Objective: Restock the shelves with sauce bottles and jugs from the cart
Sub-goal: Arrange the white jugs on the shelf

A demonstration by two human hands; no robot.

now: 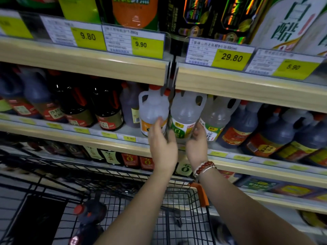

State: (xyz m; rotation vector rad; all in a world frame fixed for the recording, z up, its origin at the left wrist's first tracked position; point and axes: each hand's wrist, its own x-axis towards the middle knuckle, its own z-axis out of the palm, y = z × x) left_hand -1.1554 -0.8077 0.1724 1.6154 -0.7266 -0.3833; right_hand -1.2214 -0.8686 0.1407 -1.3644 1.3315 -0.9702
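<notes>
One dark bottle with a red cap sits in the wire cart, nearest of all and well below and left of the green-label jug, which serves as marker for everything else. Both arms reach up over the cart to that jug.

The left grip is just left of it, thumb on the front and fingers wrapped round the lower body of the neighbouring orange-label jug, so it is grasping that one. The right grip, a beaded bracelet at its wrist, sits at the marker's right flank, fingertips at the seam between it and a third clear jug. Blur hides whether it clasps or only presses; I cannot tell.

All three clear jugs stand upright, long axis vertical, handles near their red caps, close together at the front of the shelf. My reading is that the orange-label jug is being seated. The move turns on sliding it straight back, away from the left grip, which is the nearer one, and snug beside the green-label jug.

Dark bottles stand left of the marker and dark jugs right of it. Above it runs a wood-faced upper shelf with yellow price tags.
</notes>
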